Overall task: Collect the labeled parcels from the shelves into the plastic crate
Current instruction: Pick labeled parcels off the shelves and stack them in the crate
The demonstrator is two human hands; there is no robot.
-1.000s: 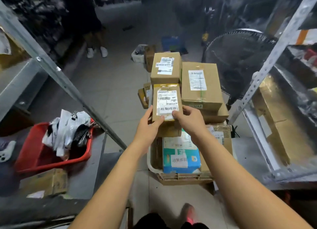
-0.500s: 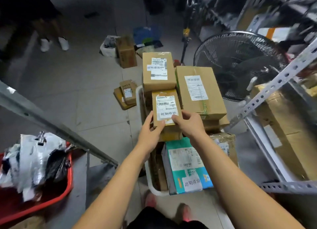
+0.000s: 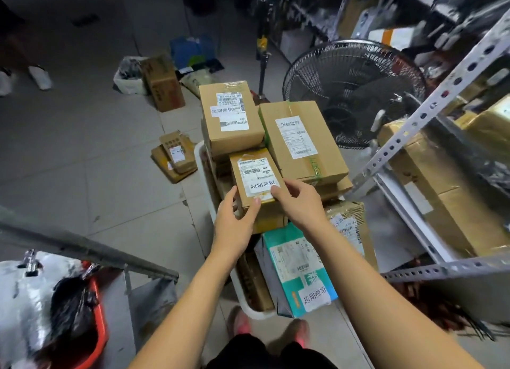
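Observation:
A small brown labeled parcel (image 3: 255, 175) rests on top of the pile in the white plastic crate (image 3: 202, 175) on the floor. My left hand (image 3: 237, 219) grips its near left corner, thumb on top. My right hand (image 3: 298, 200) holds its near right edge with the thumb on the white label. Behind it lie a taller labeled carton (image 3: 230, 117) and a wide taped carton (image 3: 300, 142). A teal and white parcel (image 3: 300, 269) and a brown labeled one (image 3: 350, 230) stand in the crate's near end.
A black floor fan (image 3: 356, 92) stands right of the crate. Metal shelving (image 3: 414, 123) with big cartons runs along the right. A red basket (image 3: 96, 321) with plastic bags sits on the lower left shelf. Loose boxes (image 3: 176, 156) lie on the tiled floor.
Both hands have kept hold of the small parcel as it settled lower onto the pile. The view has drifted right and closer to the crate.

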